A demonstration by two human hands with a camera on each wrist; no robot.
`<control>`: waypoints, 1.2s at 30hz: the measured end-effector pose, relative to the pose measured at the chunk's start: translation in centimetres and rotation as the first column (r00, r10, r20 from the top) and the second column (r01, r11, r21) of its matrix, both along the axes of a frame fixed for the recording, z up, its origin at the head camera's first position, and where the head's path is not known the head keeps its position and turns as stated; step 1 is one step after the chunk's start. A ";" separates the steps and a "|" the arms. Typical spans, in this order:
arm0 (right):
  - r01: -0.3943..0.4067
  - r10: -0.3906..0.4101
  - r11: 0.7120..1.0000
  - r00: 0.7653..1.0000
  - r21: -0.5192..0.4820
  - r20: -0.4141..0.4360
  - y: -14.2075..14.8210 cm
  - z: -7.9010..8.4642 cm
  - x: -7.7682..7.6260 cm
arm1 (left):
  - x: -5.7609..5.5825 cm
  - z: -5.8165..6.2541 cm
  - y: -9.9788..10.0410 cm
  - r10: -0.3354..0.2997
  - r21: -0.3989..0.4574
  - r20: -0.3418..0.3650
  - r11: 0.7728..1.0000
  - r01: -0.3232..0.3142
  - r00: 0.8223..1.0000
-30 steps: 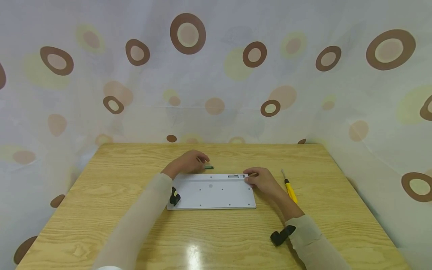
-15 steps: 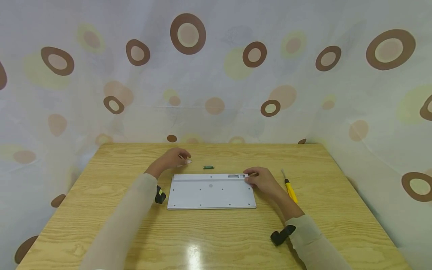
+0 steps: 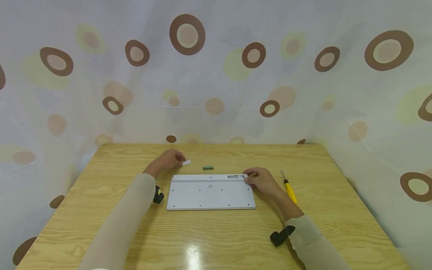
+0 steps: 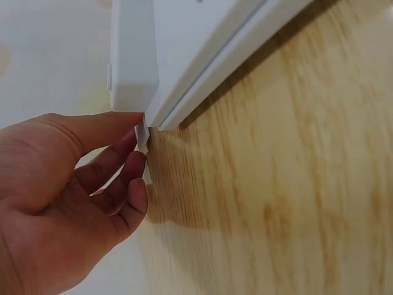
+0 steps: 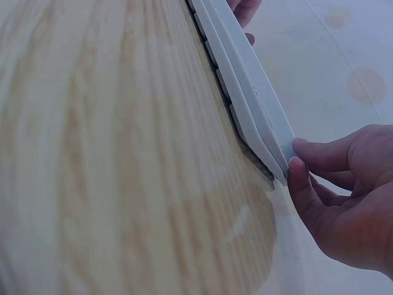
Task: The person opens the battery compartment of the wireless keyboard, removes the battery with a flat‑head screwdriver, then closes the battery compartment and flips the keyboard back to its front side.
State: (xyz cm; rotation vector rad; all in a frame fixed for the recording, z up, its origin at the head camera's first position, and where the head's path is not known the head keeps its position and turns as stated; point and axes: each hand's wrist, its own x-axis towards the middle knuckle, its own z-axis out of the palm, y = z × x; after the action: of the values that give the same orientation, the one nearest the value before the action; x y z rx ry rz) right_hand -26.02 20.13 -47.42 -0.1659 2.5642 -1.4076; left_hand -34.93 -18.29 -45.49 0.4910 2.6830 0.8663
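Observation:
A white keyboard [image 3: 212, 197] lies face down on the wooden table, its small battery slot [image 3: 233, 176] uncovered near the far right corner. My right hand [image 3: 264, 182] grips that corner between thumb and fingers, as the right wrist view confirms on the keyboard's edge [image 5: 258, 107]. Beyond the far left corner, my left hand [image 3: 167, 159] pinches a small flat white battery cover [image 3: 186, 162]. From the left wrist, the cover [image 4: 142, 135] shows between thumb and fingers, partly hidden. A green battery [image 3: 208, 168] lies behind the keyboard, touched by neither hand.
A yellow-handled screwdriver [image 3: 290, 191] lies right of the right hand, its tip pointing away. Patterned curtain [image 3: 216, 75] hangs behind the table [image 3: 216, 240] and along both sides.
My left hand has moved left, away from the battery, and the white cover has come into view in its fingers. The right hand and keyboard have stayed in place.

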 end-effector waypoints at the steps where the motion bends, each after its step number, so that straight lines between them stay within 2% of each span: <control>1: 0.005 -0.005 1.000 1.000 -0.001 0.002 0.0 0.0 0.0 | 0.0 0.0 0.0 0.000 0.001 0.002 1.000 0.000 1.000; 9: 0.007 -0.007 1.000 1.000 -0.011 0.002 -0.1 0.1 0.1 | 0.2 0.0 0.1 -0.011 0.013 0.004 1.000 0.011 1.000; 20: 0.005 -0.005 1.000 1.000 -0.004 -0.006 -0.1 0.1 0.1 | 0.2 -0.1 0.1 -0.070 0.066 -0.013 0.995 0.071 0.997; 25: 0.011 -0.011 1.000 1.000 -0.001 0.001 -0.1 0.0 0.0 | 0.7 0.4 0.6 -0.084 0.084 -0.031 0.993 0.086 0.996; 36: 0.005 -0.005 1.000 1.000 -0.014 0.001 -0.1 0.1 0.0 | 1.6 1.6 2.0 -0.101 0.166 -0.008 0.981 0.101 0.995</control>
State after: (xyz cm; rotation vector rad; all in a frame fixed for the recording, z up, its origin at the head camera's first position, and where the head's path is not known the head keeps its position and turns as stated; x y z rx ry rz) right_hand -25.98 20.05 -47.32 -0.1605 2.5562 -1.4272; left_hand -33.38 -16.32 -43.86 0.6581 2.5724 1.0649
